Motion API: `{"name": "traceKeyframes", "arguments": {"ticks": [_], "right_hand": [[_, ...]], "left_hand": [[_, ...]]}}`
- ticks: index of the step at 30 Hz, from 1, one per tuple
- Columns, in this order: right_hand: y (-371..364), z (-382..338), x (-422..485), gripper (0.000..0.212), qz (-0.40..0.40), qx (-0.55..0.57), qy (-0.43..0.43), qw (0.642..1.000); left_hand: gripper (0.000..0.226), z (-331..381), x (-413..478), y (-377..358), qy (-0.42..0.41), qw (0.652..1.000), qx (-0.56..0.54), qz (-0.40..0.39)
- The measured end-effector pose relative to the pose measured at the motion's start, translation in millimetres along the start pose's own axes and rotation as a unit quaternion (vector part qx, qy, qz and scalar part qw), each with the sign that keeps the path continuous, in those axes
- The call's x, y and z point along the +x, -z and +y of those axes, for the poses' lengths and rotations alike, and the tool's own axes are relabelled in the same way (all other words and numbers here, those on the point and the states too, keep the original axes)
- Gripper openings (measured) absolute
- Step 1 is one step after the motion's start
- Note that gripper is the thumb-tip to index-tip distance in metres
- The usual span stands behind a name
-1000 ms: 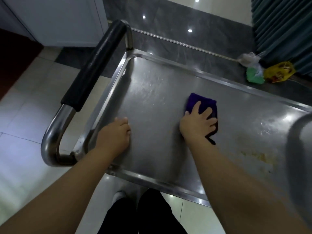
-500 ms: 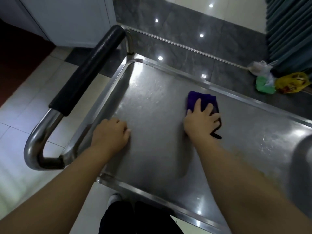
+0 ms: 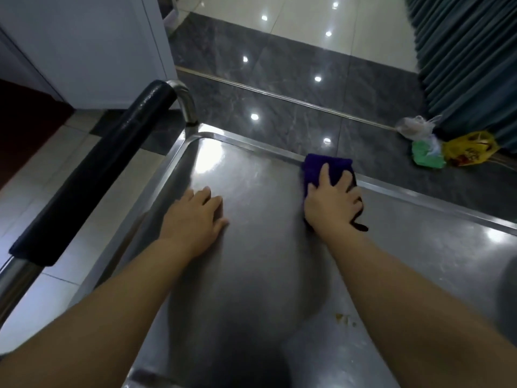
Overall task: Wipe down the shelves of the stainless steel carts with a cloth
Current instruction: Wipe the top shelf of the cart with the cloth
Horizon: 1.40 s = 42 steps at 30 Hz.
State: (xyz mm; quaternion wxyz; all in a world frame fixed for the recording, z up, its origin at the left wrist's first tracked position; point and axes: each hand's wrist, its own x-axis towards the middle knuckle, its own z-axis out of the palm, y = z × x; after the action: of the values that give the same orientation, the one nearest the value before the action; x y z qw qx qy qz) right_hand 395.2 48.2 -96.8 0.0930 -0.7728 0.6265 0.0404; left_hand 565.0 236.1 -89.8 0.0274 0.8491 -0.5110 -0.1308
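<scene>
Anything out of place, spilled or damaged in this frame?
Yes: small yellowish-brown residue specks sit on the stainless steel cart shelf beside the right forearm, not yet wiped. The right hand presses the purple cloth at the far rim. No damage visible.

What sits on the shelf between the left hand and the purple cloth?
Nothing: the head view shows only bare steel shelf between the left hand and the purple cloth.
</scene>
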Motion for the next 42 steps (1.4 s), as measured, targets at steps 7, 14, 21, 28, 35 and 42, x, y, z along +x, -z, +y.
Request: {"name": "traceKeyframes", "arguments": {"ticks": [7, 14, 21, 28, 35, 42], "right_hand": [[-13.3, -61.4, -11.3, 0.051, -0.008, -0.040, 0.367, 0.929], [-3.3, -22.7, 37.5, 0.055, 0.028, 0.009, 0.036, 0.999], [-13.4, 13.4, -28.2, 0.051, 0.008, -0.034, 0.414, 0.910], [5.0, 90.2, 23.2, 0.055, 0.052, 0.018, -0.095, 0.994], [-10.5, 66.6, -49.9, 0.052, 0.020, -0.015, 0.327, 0.945], [7.1, 156.0, -6.2, 0.053, 0.034, 0.022, -0.074, 0.996]], "left_hand": [[0.048, 0.9, 0.8, -2.2, 0.019, 1.000, -0.005, -0.006], [0.052, 2.3, 3.8, -2.8, 0.031, 0.999, -0.010, -0.009], [0.055, 8.1, -2.2, -9.5, 0.042, 0.999, 0.007, -0.001], [0.046, 35.3, -4.4, -7.1, 0.037, 0.999, 0.008, 0.005], [0.057, 94.1, -24.0, -23.0, -0.076, 0.997, -0.035, -0.003], [0.058, 84.6, -30.4, -34.2, -0.080, 0.996, -0.019, -0.017]]}}
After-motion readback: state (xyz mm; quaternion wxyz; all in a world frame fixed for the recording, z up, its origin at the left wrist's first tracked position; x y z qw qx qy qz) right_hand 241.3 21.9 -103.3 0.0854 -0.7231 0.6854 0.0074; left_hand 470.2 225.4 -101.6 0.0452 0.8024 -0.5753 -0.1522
